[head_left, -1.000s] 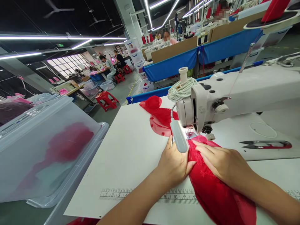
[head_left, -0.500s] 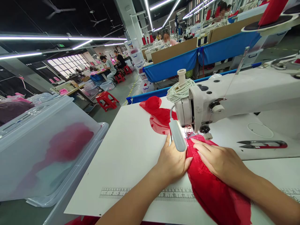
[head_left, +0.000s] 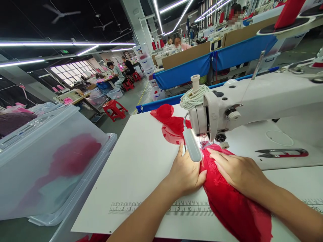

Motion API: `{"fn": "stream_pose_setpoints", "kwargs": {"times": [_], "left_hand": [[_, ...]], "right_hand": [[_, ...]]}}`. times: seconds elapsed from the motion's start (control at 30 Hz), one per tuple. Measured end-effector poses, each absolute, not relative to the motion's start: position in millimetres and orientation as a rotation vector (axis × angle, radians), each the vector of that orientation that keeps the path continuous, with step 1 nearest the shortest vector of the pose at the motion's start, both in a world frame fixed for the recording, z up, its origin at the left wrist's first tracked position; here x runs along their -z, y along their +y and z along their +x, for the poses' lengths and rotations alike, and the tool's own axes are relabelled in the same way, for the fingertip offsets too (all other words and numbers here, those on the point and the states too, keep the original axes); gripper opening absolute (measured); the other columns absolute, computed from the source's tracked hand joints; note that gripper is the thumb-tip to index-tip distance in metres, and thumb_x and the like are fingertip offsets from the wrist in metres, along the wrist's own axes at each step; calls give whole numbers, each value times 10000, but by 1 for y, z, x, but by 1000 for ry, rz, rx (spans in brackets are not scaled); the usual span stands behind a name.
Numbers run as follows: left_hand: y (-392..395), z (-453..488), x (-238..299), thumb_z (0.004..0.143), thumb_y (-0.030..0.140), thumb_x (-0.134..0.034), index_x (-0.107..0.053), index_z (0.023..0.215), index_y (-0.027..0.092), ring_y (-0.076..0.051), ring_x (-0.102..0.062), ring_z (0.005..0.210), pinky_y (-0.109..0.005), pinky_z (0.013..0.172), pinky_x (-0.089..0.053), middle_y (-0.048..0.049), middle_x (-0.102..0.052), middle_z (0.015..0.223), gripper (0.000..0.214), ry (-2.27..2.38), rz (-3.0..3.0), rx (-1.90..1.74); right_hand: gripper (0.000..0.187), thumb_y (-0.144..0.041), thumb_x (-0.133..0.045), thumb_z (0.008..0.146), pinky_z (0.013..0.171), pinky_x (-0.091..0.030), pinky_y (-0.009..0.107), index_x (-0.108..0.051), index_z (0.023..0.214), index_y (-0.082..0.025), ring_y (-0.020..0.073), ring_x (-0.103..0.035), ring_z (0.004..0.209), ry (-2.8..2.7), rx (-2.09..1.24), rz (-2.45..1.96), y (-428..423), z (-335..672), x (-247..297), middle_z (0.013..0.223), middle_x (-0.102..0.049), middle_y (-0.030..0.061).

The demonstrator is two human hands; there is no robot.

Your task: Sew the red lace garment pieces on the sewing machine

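Observation:
Red embroidered fabric [head_left: 222, 201] lies under the presser foot [head_left: 202, 145] of a white sewing machine [head_left: 254, 95] and hangs toward the table's front edge. More of the red cloth [head_left: 171, 124] lies behind the needle area. My left hand [head_left: 188, 171] rests at the fabric's left edge, thumb and index finger apart; the grey lamp [head_left: 192, 144] hides some of its fingers. Stretched over the fabric, right of the presser foot, my right hand [head_left: 237, 171] presses it flat with its fingertips near the foot.
Thread snips [head_left: 282, 153] lie on the machine bed at right. A printed ruler scale [head_left: 181, 208] runs along the white tabletop [head_left: 121, 168]. Clear plastic bins [head_left: 45, 161] stand close at left, and a red stool [head_left: 114, 109] is beyond. Other people work at machines farther back.
The camera view has shifted slightly. Both hands and the fabric stay almost where they were by the presser foot.

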State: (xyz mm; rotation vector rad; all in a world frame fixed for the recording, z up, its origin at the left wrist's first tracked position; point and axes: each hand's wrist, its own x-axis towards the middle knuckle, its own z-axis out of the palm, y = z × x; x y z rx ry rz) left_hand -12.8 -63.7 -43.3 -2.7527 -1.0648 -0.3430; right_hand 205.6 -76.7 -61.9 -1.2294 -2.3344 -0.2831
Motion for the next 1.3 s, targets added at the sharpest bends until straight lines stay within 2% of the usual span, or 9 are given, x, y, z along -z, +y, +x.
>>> {"fn": "stream_pose_setpoints", "kwargs": {"times": [0.47,0.7,0.83,0.93,1.0,1.07,1.17,1.3], "left_hand": [[-61,-13,44,955,375,-439,-655,1118,113,-376,-567,1264,-665,1187,-296,-212,-665,1253,377,-1070,-2770,347],[-62,-12,42,965,302,-361,-668,1086,113,-358,-571,1271,-650,1191,-302,-201,-681,1215,380,-1048,-2765,398],[-62,-11,40,926,277,-391,-660,1075,113,-362,-588,1231,-655,1179,-312,-193,-688,1161,349,-1044,-2763,406],[-63,-7,36,877,240,-432,-648,1100,103,-350,-616,1132,-594,1063,-467,-191,-673,1123,340,-1075,-2796,432],[-65,-5,32,843,186,-438,-627,1170,84,-312,-636,991,-484,863,-579,-183,-660,1077,391,-1135,-2858,385],[-67,-4,29,863,174,-427,-607,1238,63,-284,-625,870,-412,705,-585,-168,-646,1008,431,-1175,-2912,287],[-70,-6,27,982,297,-400,-629,1246,65,-278,-612,823,-401,659,-577,-154,-627,954,419,-1185,-2943,196],[-72,-12,30,1059,507,-305,-612,1317,70,-294,-629,894,-395,680,-590,-177,-651,1021,592,-1140,-2911,278]], "right_hand": [[369,-89,-392,888,440,-440,294,-708,1040,-201,193,-706,613,-2328,248,-1238,-77,206,64,869,-786,64],[359,-89,-421,899,492,-483,258,-695,1101,-203,175,-745,727,-2339,295,-1200,-76,207,65,1012,-797,51],[376,-82,-393,896,486,-485,261,-696,1080,-206,170,-743,728,-2357,283,-1202,-76,207,63,1048,-794,48],[378,-78,-385,896,462,-464,264,-695,1066,-210,159,-719,655,-2348,255,-1219,-77,207,61,1002,-796,45],[399,-68,-382,893,466,-468,264,-694,1098,-209,159,-715,651,-2344,233,-1224,-78,206,62,1016,-793,48],[402,-67,-385,894,479,-476,260,-697,1104,-208,160,-716,653,-2336,230,-1226,-78,206,62,1028,-793,48],[377,-78,-389,901,473,-472,255,-711,1045,-211,164,-727,666,-2330,255,-1223,-78,205,63,1038,-795,38],[386,-71,-371,894,440,-474,268,-712,1028,-193,171,-737,657,-2317,320,-1166,-77,205,61,1049,-795,43]]}}
